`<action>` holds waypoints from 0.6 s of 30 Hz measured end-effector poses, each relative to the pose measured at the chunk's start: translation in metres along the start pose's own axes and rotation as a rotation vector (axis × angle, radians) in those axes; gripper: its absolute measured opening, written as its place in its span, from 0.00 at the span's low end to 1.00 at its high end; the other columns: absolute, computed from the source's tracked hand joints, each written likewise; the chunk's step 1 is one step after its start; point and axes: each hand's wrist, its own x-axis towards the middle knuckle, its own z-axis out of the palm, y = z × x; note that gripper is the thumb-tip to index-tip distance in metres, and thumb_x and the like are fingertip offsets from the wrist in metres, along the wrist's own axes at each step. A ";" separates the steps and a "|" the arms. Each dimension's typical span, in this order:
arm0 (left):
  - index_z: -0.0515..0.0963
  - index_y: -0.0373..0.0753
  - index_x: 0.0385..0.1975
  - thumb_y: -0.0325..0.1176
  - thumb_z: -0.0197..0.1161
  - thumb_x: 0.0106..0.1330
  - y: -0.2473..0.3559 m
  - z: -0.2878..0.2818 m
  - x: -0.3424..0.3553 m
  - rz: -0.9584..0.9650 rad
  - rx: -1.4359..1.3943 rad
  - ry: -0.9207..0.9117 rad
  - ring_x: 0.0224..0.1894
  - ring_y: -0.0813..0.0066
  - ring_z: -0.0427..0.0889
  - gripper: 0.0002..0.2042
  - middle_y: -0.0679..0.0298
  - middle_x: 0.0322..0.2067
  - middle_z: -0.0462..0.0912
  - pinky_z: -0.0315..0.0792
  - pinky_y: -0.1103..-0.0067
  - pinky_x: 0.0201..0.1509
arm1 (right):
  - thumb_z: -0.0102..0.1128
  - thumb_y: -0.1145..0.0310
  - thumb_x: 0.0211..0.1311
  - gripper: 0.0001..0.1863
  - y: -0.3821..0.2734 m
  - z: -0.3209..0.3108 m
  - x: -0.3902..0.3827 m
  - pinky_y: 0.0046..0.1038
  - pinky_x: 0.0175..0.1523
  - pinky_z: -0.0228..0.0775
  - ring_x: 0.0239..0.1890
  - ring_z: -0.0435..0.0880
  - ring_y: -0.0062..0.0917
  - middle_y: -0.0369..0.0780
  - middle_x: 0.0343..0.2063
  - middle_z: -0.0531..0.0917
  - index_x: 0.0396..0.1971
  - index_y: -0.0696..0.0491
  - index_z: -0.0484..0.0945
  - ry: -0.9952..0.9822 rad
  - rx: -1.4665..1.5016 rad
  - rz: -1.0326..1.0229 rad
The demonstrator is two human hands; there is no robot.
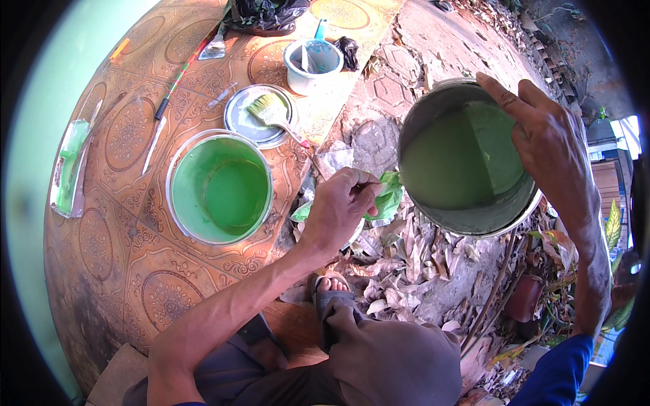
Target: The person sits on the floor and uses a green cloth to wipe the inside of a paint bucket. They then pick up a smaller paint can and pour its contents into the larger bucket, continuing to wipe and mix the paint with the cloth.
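My right hand (542,132) grips the rim of a tilted grey bucket (521,203), fingers over its upper edge. Murky green liquid and a paler green patch show inside it. Close to the bucket's left side, my left hand (342,206) is closed in a pinch on a crumpled, green-stained scrap (390,197); whether it is plastic or cloth I cannot tell. Left of that hand, a round paint tub (179,183) with green-coated walls stands upright on the tiles. A paintbrush (269,109) with pale green bristles rests on a round lid (237,111) behind the tub.
Farther back stand a small white pail (308,84) with tools in it and a black plastic bag (264,17). A long knife (156,132) and a green-smeared plastic tray (68,169) lie at the left on patterned tiles. Dry leaves (406,271) cover the ground below the bucket.
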 end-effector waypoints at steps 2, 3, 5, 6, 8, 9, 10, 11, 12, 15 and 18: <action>0.77 0.23 0.41 0.29 0.59 0.70 -0.002 0.001 0.000 0.024 -0.021 -0.002 0.29 0.76 0.83 0.11 0.56 0.29 0.82 0.76 0.80 0.33 | 0.54 0.85 0.55 0.34 0.000 0.000 -0.001 0.34 0.33 0.71 0.22 0.72 0.27 0.38 0.23 0.70 0.62 0.40 0.74 0.003 0.003 0.001; 0.77 0.23 0.41 0.29 0.59 0.70 -0.003 0.002 0.001 0.035 -0.032 -0.004 0.29 0.76 0.82 0.11 0.56 0.29 0.82 0.76 0.80 0.33 | 0.53 0.84 0.55 0.34 0.000 -0.001 -0.001 0.34 0.32 0.71 0.22 0.72 0.27 0.38 0.23 0.70 0.62 0.41 0.74 0.005 0.002 0.000; 0.77 0.24 0.41 0.29 0.59 0.70 -0.005 0.002 0.002 0.035 -0.020 -0.008 0.29 0.76 0.82 0.11 0.57 0.29 0.82 0.76 0.81 0.33 | 0.53 0.84 0.56 0.33 0.001 0.002 -0.003 0.35 0.32 0.70 0.22 0.72 0.27 0.39 0.23 0.69 0.62 0.41 0.74 0.023 0.017 0.002; 0.77 0.24 0.41 0.29 0.59 0.70 -0.006 0.003 0.003 0.034 -0.014 -0.011 0.29 0.76 0.82 0.11 0.57 0.29 0.82 0.76 0.81 0.34 | 0.53 0.83 0.56 0.33 0.002 0.005 -0.004 0.35 0.33 0.69 0.22 0.72 0.27 0.39 0.22 0.69 0.62 0.41 0.74 0.037 0.029 0.006; 0.77 0.25 0.41 0.30 0.59 0.70 -0.011 0.001 0.003 0.018 -0.025 0.021 0.28 0.78 0.82 0.11 0.58 0.28 0.82 0.74 0.81 0.32 | 0.53 0.83 0.55 0.32 0.002 0.007 -0.004 0.36 0.36 0.71 0.26 0.75 0.30 0.41 0.25 0.73 0.61 0.43 0.75 -0.002 0.069 0.066; 0.78 0.26 0.41 0.30 0.59 0.70 -0.012 -0.001 0.003 0.009 -0.029 0.039 0.27 0.79 0.81 0.11 0.58 0.28 0.82 0.74 0.82 0.31 | 0.54 0.83 0.55 0.30 0.001 0.006 -0.002 0.36 0.39 0.73 0.29 0.79 0.33 0.43 0.27 0.76 0.59 0.45 0.76 -0.056 0.097 0.120; 0.77 0.27 0.41 0.31 0.60 0.70 -0.014 -0.006 0.001 -0.016 -0.003 0.045 0.28 0.80 0.81 0.11 0.60 0.27 0.82 0.74 0.82 0.32 | 0.55 0.83 0.54 0.29 0.000 0.008 0.003 0.37 0.42 0.75 0.32 0.82 0.37 0.45 0.30 0.80 0.58 0.47 0.77 -0.108 0.127 0.168; 0.77 0.27 0.41 0.32 0.60 0.70 -0.011 -0.006 0.002 -0.028 0.013 0.035 0.28 0.81 0.81 0.12 0.62 0.26 0.82 0.74 0.82 0.33 | 0.53 0.82 0.55 0.29 0.007 0.015 -0.002 0.36 0.42 0.75 0.32 0.82 0.33 0.45 0.31 0.81 0.58 0.47 0.77 -0.126 0.217 0.244; 0.77 0.28 0.42 0.33 0.60 0.70 -0.009 -0.007 0.002 -0.042 0.032 0.028 0.29 0.82 0.81 0.12 0.63 0.25 0.82 0.75 0.82 0.34 | 0.51 0.81 0.56 0.28 0.014 0.030 -0.007 0.35 0.41 0.75 0.31 0.82 0.30 0.44 0.31 0.81 0.59 0.48 0.77 -0.142 0.310 0.317; 0.77 0.29 0.42 0.35 0.60 0.70 -0.018 -0.008 0.003 0.000 0.060 -0.004 0.30 0.81 0.82 0.13 0.63 0.25 0.82 0.76 0.82 0.37 | 0.49 0.77 0.58 0.27 0.033 0.095 -0.031 0.30 0.38 0.76 0.27 0.81 0.24 0.45 0.37 0.85 0.58 0.48 0.77 -0.035 0.666 0.454; 0.76 0.30 0.44 0.36 0.60 0.71 -0.011 0.000 0.004 -0.003 0.021 -0.029 0.31 0.80 0.82 0.14 0.63 0.25 0.82 0.77 0.81 0.39 | 0.50 0.74 0.58 0.27 0.049 0.163 -0.054 0.28 0.38 0.77 0.27 0.82 0.22 0.43 0.40 0.86 0.60 0.49 0.75 -0.046 0.830 0.649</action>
